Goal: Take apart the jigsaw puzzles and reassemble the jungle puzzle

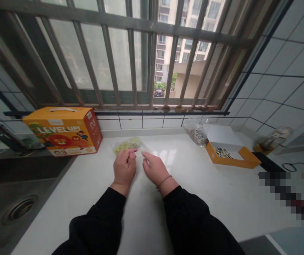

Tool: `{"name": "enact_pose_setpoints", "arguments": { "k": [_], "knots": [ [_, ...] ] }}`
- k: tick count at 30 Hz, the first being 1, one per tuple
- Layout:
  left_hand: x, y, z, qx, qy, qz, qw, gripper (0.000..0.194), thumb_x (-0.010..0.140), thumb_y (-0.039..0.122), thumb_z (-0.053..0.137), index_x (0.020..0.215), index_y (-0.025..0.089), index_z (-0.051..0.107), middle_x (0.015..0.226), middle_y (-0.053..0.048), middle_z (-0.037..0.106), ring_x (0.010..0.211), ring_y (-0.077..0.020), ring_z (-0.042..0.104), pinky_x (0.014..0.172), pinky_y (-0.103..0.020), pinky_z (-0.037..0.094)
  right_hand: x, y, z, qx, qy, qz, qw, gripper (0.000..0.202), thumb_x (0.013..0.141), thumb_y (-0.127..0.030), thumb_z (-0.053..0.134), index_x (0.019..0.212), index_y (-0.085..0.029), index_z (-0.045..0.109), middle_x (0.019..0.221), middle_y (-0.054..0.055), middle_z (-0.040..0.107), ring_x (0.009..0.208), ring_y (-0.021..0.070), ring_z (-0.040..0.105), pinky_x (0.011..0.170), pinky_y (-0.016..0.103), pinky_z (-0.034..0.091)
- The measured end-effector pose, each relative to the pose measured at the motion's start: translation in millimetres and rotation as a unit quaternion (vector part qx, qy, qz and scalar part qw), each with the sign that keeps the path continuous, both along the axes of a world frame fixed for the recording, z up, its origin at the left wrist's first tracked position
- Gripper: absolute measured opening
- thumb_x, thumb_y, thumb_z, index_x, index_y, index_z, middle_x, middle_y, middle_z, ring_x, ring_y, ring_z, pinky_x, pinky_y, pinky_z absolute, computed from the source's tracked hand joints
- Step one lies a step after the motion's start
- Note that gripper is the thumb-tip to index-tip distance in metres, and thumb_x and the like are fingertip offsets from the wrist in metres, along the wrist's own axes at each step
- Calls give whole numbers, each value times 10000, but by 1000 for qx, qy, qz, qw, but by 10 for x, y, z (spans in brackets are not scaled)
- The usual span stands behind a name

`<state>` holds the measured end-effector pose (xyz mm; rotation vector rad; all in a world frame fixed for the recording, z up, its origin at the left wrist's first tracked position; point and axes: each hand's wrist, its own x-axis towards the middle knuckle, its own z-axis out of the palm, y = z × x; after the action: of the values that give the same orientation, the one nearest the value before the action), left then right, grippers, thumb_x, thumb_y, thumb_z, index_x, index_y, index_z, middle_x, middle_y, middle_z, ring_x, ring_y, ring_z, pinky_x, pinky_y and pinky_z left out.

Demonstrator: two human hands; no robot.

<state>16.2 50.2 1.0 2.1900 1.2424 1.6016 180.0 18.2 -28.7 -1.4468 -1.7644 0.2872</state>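
A clear plastic bag [127, 144] of small yellow-green pieces lies on the white counter just beyond my hands. My left hand [124, 167] is closed, its thumb and fingers pinching the near edge of this bag. Close by on the other side, my right hand [156, 170] also pinches, with fingertips at the bag's right end. A small gap separates the two sets of fingertips. The exact grip on the thin, see-through plastic is hard to make out. What the small pieces are cannot be told from here.
An orange carton [64, 132] marked "LEVEL UP!" stands at the left beside the sink [13, 191] and faucet [1, 140]. Rightward are another clear bag [196, 134] of small pieces and an opened orange box [231, 161] with patterned contents. A barred window backs the counter [194, 198].
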Motion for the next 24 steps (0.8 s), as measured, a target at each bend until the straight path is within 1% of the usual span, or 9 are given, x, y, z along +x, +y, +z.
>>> {"name": "enact_pose_setpoints", "arguments": {
  "k": [1,3,5,6,8,11,15,19,24],
  "knots": [
    [-88,49,5,8,-15,39,999,409,1126,402,395,1042,217,751,973,-81,765,1027,-254,709,1030,-407,560,-15,11,-28,-15,-13,13,1000,505,1030,-137,539,1514,-186,677,1563,131,676,1467,249,643,1286,423,485],
    [-268,205,-15,-16,-43,125,991,378,1118,404,382,1112,202,702,1127,-119,744,1155,-277,677,1112,-447,523,-49,33,-72,-35,-37,47,998,555,1049,-143,498,1596,-127,591,1639,176,595,1548,265,562,1320,450,445],
    [-426,411,-67,-110,-41,189,975,378,1097,399,404,1283,176,646,1320,-166,708,1308,-305,627,1203,-490,468,-81,50,-98,-45,-55,73,995,590,1056,-134,461,1640,-76,522,1694,212,518,1608,276,482,1348,470,401],
    [-488,518,-99,-175,-30,203,963,422,1106,399,373,1374,163,599,1437,-195,665,1404,-313,580,1254,-509,424,-95,58,-105,-49,-63,80,994,608,1052,-124,454,1655,-64,495,1715,220,485,1629,281,449,1357,479,384],
    [-567,702,-161,-237,-12,192,952,496,1113,422,357,1419,98,576,1461,-280,649,1416,-368,596,1234,-569,441,-110,75,-114,-58,-74,81,992,652,1030,-93,452,1682,-57,448,1752,224,424,1655,290,401,1365,491,367],
    [-580,848,-235,-280,30,134,950,488,1089,435,457,1396,98,629,1396,-285,707,1369,-396,655,1214,-578,465,-101,116,-135,-68,-81,69,992,708,994,-46,448,1701,-61,412,1777,223,379,1671,292,367,1370,494,358],
    [-499,846,-306,-293,71,61,951,425,1013,373,612,1376,159,671,1376,-218,752,1320,-370,697,1197,-526,494,-37,238,-208,-46,-87,55,994,762,938,3,451,1698,-8,394,1786,249,343,1697,289,305,1396,464,300],
    [-444,801,-342,-293,74,17,953,376,1003,350,633,1342,195,683,1359,-170,771,1284,-328,717,1173,-473,518,71,456,-320,-37,-95,32,994,794,885,26,476,1672,80,381,1772,317,314,1699,331,288,1401,487,278],
    [-424,785,-334,-304,19,14,952,424,1050,401,581,1407,180,638,1386,-208,746,1299,-363,698,1182,-539,487,186,768,-377,-34,-95,10,995,754,897,22,477,1651,13,452,1735,283,420,1672,313,362,1381,509,329]
  ]
}}
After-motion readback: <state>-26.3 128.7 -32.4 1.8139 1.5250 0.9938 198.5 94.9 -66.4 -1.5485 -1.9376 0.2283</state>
